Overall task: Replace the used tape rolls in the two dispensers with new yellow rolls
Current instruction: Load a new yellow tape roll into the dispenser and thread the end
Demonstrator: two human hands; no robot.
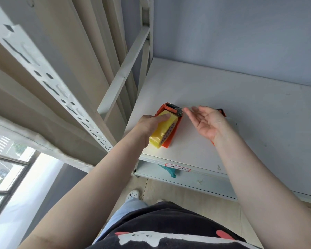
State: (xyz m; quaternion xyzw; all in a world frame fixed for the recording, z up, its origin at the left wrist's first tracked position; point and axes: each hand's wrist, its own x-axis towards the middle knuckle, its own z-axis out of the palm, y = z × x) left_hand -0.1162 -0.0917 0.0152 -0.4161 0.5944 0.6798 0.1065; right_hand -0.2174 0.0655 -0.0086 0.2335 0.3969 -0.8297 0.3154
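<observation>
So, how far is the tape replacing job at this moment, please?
Looks done: a new yellow tape roll sits in the first orange plastic dispenser on the white shelf. In hand: the left hand grips that roll; the open right hand is by its cutter end. Left: the second orange dispenser, mostly hidden behind the right hand.

Glossy yellow tape roll (pixel 162 131), smooth and a touch see-through at its lower edge, sits in an orange dispenser (pixel 171 135) of matt moulded plastic. Under them the shelf board (pixel 232 97) looks like matt white laminate with faint scuffs, its paper label (pixel 177 167) stuck on the front lip. The perforated upright (pixel 48 81) shows pale painted metal, smooth and dull.
</observation>
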